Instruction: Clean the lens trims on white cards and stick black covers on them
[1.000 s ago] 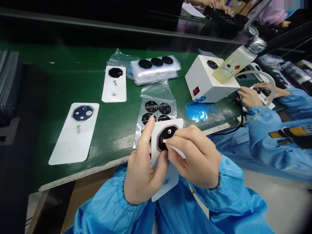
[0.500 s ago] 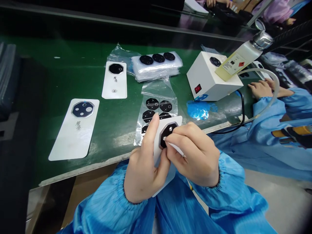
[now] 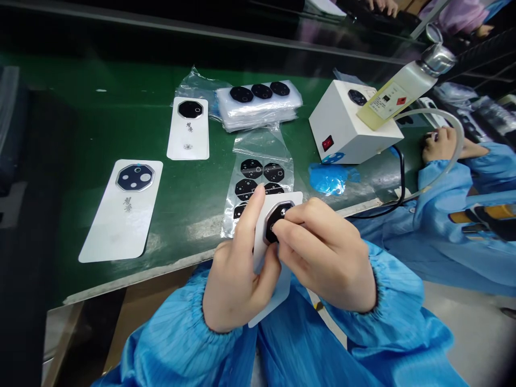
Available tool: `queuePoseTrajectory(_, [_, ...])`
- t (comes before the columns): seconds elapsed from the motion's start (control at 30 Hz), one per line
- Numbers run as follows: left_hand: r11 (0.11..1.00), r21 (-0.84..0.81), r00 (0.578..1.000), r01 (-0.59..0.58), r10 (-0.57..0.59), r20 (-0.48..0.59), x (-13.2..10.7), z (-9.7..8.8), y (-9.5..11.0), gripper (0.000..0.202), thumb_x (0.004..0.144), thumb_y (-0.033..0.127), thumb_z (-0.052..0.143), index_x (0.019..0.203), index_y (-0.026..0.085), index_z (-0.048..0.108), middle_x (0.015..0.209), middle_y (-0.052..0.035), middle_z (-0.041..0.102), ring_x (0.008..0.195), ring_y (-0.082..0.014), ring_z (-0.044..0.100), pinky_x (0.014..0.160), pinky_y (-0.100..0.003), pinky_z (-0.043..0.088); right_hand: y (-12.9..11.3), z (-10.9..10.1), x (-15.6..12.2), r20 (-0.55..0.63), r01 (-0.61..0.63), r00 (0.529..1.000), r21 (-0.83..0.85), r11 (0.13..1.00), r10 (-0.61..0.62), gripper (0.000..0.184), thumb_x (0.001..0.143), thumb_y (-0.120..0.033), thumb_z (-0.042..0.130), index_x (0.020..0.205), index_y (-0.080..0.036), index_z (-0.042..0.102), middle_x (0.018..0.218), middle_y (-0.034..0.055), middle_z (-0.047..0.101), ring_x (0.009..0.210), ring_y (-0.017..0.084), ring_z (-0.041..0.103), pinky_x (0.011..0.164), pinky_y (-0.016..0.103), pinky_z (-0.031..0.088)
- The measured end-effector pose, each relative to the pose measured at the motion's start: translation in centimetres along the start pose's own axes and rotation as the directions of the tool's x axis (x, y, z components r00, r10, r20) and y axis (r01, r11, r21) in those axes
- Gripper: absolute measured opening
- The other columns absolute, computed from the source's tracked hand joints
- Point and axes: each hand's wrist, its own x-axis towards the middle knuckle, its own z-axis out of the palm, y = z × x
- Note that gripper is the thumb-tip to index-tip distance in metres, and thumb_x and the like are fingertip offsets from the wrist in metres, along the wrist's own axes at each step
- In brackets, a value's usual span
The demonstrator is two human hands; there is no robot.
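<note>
Two right-hand fingertips [image 3: 287, 226] pinch narrowly at the black octagonal metal-rimmed lens [image 3: 278, 221], white stick now out of sight; left hand [image 3: 237, 274] grips the white rectangular card [image 3: 287, 200] upright, lifted above the green bench mat [image 3: 121, 107].

Bright, even light pouring down from above, hardly a shadow, and a pale streak of glare across the green mat [image 3: 201, 228]! Edges bowing wide, corners dropping dark, but the right hand [image 3: 326, 258] stays sharp.
</note>
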Motion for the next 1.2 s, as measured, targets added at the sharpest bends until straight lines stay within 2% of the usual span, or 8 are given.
queuePoseTrajectory(0.1, [0.999, -0.04, 0.999, 0.035, -0.035, 0.017, -0.1, -0.3, 0.1, 0.072, 0.082, 0.013, 0.052, 0.145, 0.024, 0.018, 0.126, -0.0085, 0.058, 0.077, -0.0179, 0.069, 0.072, -0.029, 0.059, -0.1, -0.4, -0.1, -0.006, -0.012, 1.0, -0.01, 1.0, 0.012, 0.023, 0.088, -0.011, 0.044, 0.07, -0.014, 0.058, 0.068, 0.0046, 0.053, 0.063, 0.012, 0.04, 0.054, 0.027, 0.038])
queuePoseTrajectory(0.17, [0.985, -0.148, 0.995, 0.093, -0.085, 0.06, -0.2, -0.5, 0.3, 0.072, 0.083, 0.014, 0.052, 0.145, 0.027, 0.017, 0.098, -0.0031, 0.067, 0.065, -0.0149, 0.067, 0.059, -0.025, 0.059, -0.2, -0.8, -0.2, -0.028, -0.016, 0.999, 0.009, 1.0, 0.016, 0.017, 0.085, -0.009, 0.047, 0.072, -0.015, 0.057, 0.07, 0.0039, 0.054, 0.064, 0.012, 0.043, 0.057, 0.028, 0.041])
queuePoseTrajectory(0.23, [0.939, -0.3, 0.983, 0.167, -0.135, 0.126, -0.2, -0.9, 0.6, 0.071, 0.084, 0.014, 0.05, 0.145, 0.03, 0.016, 0.068, 0.0044, 0.063, 0.047, -0.011, 0.06, 0.041, -0.019, 0.052, -0.4, -1.4, -0.3, -0.066, -0.027, 0.997, 0.033, 0.999, 0.029, 0.012, 0.08, -0.004, 0.052, 0.075, -0.015, 0.056, 0.071, 0.0032, 0.055, 0.067, 0.012, 0.047, 0.062, 0.029, 0.044])
queuePoseTrajectory(0.3, [0.877, -0.424, 0.971, 0.226, -0.166, 0.174, -0.3, -1.2, 1.0, 0.07, 0.085, 0.014, 0.049, 0.144, 0.034, 0.017, 0.058, 0.0079, 0.059, 0.039, -0.0095, 0.055, 0.032, -0.017, 0.045, -0.6, -1.9, -0.6, -0.099, -0.043, 0.994, 0.054, 0.998, 0.048, 0.014, 0.076, -0.002, 0.054, 0.078, -0.016, 0.055, 0.073, 0.0026, 0.056, 0.069, 0.012, 0.05, 0.065, 0.03, 0.046])
queuePoseTrajectory(0.5, [0.791, -0.55, 0.962, 0.268, -0.195, 0.189, -0.5, -1.5, 1.5, 0.066, 0.086, 0.012, 0.048, 0.142, 0.037, 0.022, 0.077, 0.0051, 0.07, 0.05, -0.0122, 0.064, 0.039, -0.02, 0.055, -1.2, -2.5, -1.7, -0.09, -0.053, 0.994, 0.039, 0.998, 0.056, 0.009, 0.079, -0.011, 0.056, 0.085, -0.019, 0.056, 0.079, 0.0037, 0.057, 0.073, 0.016, 0.053, 0.062, 0.033, 0.047])
queuePoseTrajectory(0.93, [0.925, -0.311, 0.976, 0.219, -0.206, 0.076, -0.8, -0.9, 1.8, 0.069, 0.081, 0.017, 0.05, 0.142, 0.035, 0.023, 0.063, 0.0063, 0.061, 0.04, -0.0099, 0.054, 0.035, -0.021, 0.049, -1.2, -1.8, -1.1, -0.077, 0.002, 0.997, 0.02, 1.0, -0.001, 0.01, 0.083, -0.008, 0.052, 0.077, -0.016, 0.055, 0.071, 0.0023, 0.056, 0.071, 0.014, 0.051, 0.066, 0.033, 0.043])
queuePoseTrajectory(1.13, [0.953, -0.25, 0.985, 0.172, -0.158, 0.073, -0.8, -0.8, 1.5, 0.074, 0.08, 0.016, 0.052, 0.144, 0.032, 0.02, 0.074, 0.0024, 0.065, 0.059, -0.0158, 0.065, 0.053, -0.027, 0.059, -1.0, -1.5, -1.1, -0.052, 0.038, 0.998, 0.027, 0.999, -0.036, 0.01, 0.084, -0.009, 0.05, 0.078, -0.015, 0.056, 0.068, 0.0026, 0.053, 0.066, 0.014, 0.043, 0.057, 0.033, 0.037])
queuePoseTrajectory(1.2, [0.97, -0.209, 0.991, 0.127, -0.116, 0.068, -0.8, -0.8, 1.4, 0.076, 0.079, 0.012, 0.052, 0.145, 0.028, 0.018, 0.094, -0.0018, 0.069, 0.074, -0.0201, 0.068, 0.062, -0.03, 0.061, -0.9, -1.5, -1.0, -0.037, 0.031, 0.999, 0.046, 0.998, -0.03, 0.011, 0.085, -0.009, 0.049, 0.077, -0.015, 0.055, 0.068, 0.0026, 0.053, 0.065, 0.013, 0.041, 0.057, 0.032, 0.037])
